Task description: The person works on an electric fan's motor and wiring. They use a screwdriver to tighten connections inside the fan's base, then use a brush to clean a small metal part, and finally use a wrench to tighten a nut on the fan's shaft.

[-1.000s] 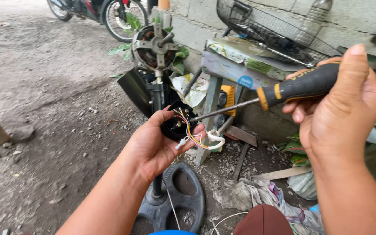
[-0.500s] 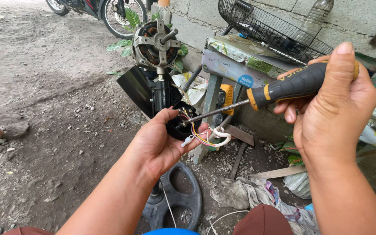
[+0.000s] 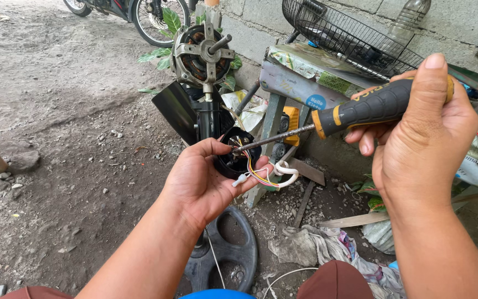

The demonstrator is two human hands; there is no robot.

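Switch housing [image 3: 234,159]: black, round, cupped in our left hand [image 3: 203,180] just below the bare fan motor [image 3: 200,53]. Fingers half curled around it, thumb across its upper rim; coloured wires [image 3: 261,177] trail over the fingertips. Right hand [image 3: 421,133]: fingers closed round the screwdriver [image 3: 355,111] handle, thumb on top, tip inside the housing. What the tip meets we cannot make out. Both forearms reach up from the lower edge, palms turned inward; fan base [image 3: 225,254] lies beneath.

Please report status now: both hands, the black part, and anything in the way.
Left hand cups black round part. Right hand grips screwdriver, tip inside part. Coloured wires hang beside the tip.
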